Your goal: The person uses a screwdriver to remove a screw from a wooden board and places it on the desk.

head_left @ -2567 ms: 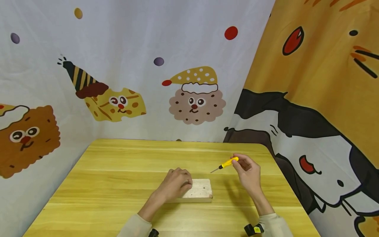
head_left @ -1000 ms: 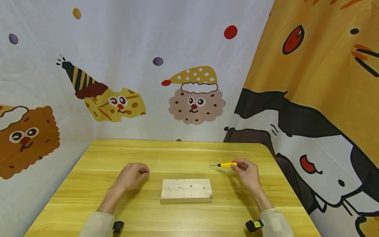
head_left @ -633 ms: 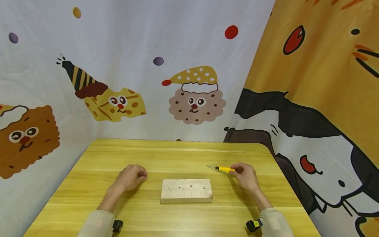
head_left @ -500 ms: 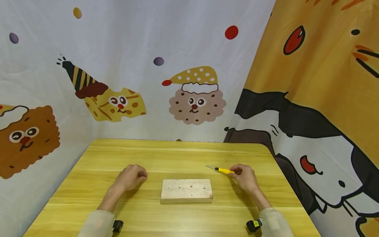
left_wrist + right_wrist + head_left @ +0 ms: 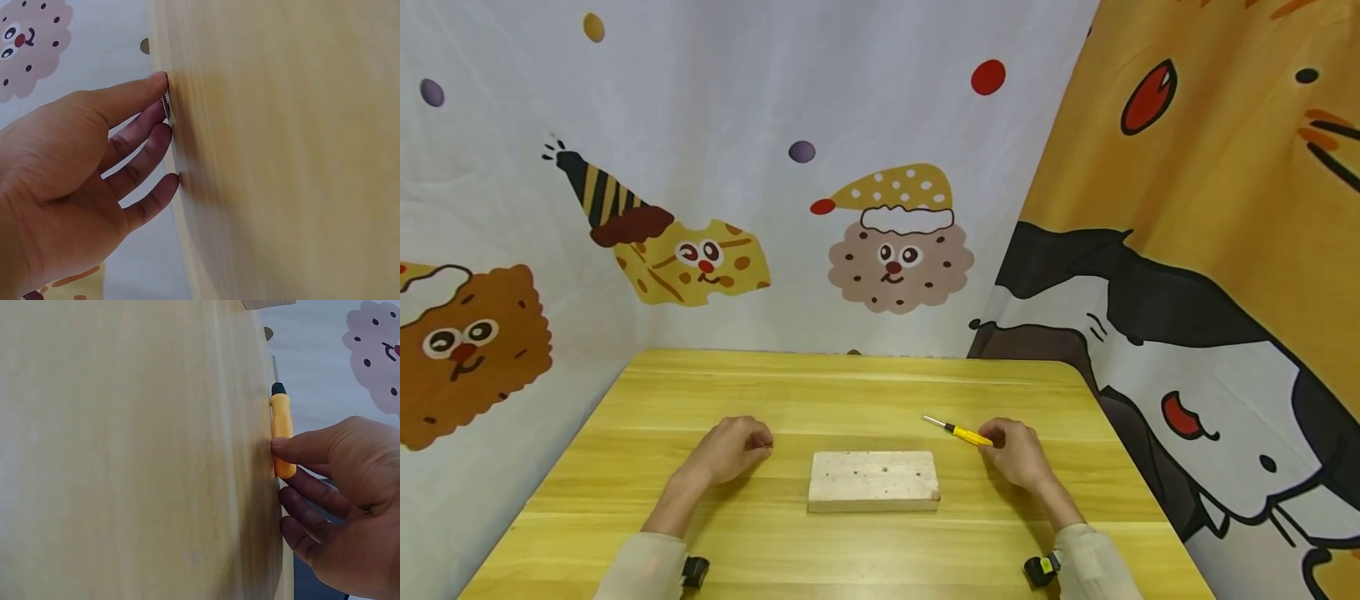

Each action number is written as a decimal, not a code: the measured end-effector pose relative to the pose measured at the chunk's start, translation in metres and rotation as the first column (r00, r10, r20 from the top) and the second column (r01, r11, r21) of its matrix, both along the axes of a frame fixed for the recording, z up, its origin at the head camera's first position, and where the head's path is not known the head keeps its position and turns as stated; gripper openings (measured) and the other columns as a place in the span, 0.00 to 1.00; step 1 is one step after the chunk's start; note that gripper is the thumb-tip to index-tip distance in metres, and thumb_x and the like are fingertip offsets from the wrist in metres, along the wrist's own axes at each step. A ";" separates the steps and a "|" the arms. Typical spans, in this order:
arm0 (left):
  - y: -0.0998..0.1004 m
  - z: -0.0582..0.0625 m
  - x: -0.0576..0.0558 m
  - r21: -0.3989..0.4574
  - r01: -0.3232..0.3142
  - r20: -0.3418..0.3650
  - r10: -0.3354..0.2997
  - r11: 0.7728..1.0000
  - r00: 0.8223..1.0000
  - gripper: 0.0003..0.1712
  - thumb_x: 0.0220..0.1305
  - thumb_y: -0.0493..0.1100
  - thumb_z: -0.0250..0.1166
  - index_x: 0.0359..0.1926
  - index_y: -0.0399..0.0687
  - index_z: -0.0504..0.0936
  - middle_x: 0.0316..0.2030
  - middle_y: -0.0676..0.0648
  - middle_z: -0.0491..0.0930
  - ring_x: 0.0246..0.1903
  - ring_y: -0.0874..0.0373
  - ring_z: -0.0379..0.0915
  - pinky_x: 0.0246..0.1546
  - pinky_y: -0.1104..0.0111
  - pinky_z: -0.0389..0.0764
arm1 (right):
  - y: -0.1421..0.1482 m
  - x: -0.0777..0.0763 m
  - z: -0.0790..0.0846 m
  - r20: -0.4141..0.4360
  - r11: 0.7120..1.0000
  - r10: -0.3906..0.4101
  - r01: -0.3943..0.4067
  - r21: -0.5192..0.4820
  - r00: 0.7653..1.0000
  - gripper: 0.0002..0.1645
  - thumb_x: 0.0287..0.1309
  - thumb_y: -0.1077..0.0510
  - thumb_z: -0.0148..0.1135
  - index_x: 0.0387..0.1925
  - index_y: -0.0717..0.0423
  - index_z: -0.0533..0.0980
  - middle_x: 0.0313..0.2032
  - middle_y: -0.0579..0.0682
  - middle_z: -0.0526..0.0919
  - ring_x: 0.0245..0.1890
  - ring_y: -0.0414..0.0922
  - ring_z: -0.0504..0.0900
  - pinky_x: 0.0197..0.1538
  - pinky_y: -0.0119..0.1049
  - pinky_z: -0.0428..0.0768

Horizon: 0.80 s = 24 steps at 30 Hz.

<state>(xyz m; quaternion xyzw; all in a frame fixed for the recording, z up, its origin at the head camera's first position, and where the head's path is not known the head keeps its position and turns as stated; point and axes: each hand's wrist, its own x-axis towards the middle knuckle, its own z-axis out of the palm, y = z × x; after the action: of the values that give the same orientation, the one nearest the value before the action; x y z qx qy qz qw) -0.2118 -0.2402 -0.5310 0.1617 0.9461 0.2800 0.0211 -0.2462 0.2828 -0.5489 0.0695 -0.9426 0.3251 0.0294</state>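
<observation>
My left hand [image 5: 727,450] is low over the table, left of a pale wooden block [image 5: 872,487]. In the left wrist view its thumb and a finger pinch a small threaded metal screw [image 5: 165,106], partly hidden by the fingertips. My right hand [image 5: 1017,452], right of the block, pinches the handle end of a yellow screwdriver [image 5: 966,434] with a black collar. The screwdriver lies along the tabletop, its shaft pointing left and away from me. A few small holes or dark spots mark the block's top face.
The wood-grain table [image 5: 820,392] ends at a white printed curtain [image 5: 722,125] at the back. An orange, black and white printed curtain [image 5: 1150,267] hangs along the right side.
My left hand has left the block and moved left, then stayed still. The right hand has lowered the screwdriver to the table and turned its shaft to point away.
</observation>
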 end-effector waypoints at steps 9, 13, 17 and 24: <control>-0.005 -0.002 0.001 0.063 0.014 0.047 -0.017 0.998 0.999 0.09 0.72 0.41 0.79 0.49 0.45 0.93 0.41 0.53 0.89 0.41 0.62 0.83 0.43 0.64 0.89 | 0.001 0.002 -0.002 0.017 1.000 0.016 -0.016 0.013 1.000 0.17 0.67 0.65 0.80 0.55 0.58 0.88 0.54 0.58 0.91 0.54 0.55 0.90 0.62 0.57 0.92; -0.014 -0.013 -0.005 0.124 0.071 0.009 -0.073 0.990 0.997 0.16 0.73 0.47 0.79 0.54 0.42 0.92 0.44 0.50 0.89 0.44 0.59 0.83 0.47 0.61 0.90 | 0.002 0.003 -0.003 0.006 0.999 0.028 -0.028 0.026 1.000 0.19 0.67 0.62 0.81 0.58 0.60 0.88 0.57 0.60 0.90 0.60 0.60 0.88 0.69 0.63 0.87; -0.016 -0.010 -0.004 0.114 0.071 0.012 -0.073 0.991 0.997 0.26 0.71 0.51 0.81 0.61 0.38 0.89 0.48 0.46 0.89 0.48 0.53 0.84 0.51 0.56 0.90 | 0.005 0.002 -0.003 0.010 0.998 0.051 -0.051 0.028 0.999 0.24 0.68 0.59 0.82 0.62 0.60 0.86 0.61 0.61 0.88 0.65 0.63 0.86 0.73 0.67 0.83; -0.017 0.008 0.006 0.069 0.012 0.051 -0.015 0.998 0.999 0.41 0.74 0.53 0.79 0.77 0.33 0.77 0.63 0.34 0.88 0.63 0.37 0.85 0.64 0.39 0.89 | 0.014 0.005 0.001 -0.003 0.993 0.116 -0.116 0.021 0.993 0.38 0.72 0.47 0.80 0.74 0.60 0.78 0.72 0.63 0.83 0.73 0.68 0.80 0.76 0.72 0.79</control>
<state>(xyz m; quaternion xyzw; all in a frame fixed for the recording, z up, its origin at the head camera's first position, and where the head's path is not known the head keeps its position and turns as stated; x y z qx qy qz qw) -0.2054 -0.2570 -0.5231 0.1615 0.9339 0.3162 0.0418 -0.2415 0.2972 -0.5480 0.1254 -0.9402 0.3164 0.0117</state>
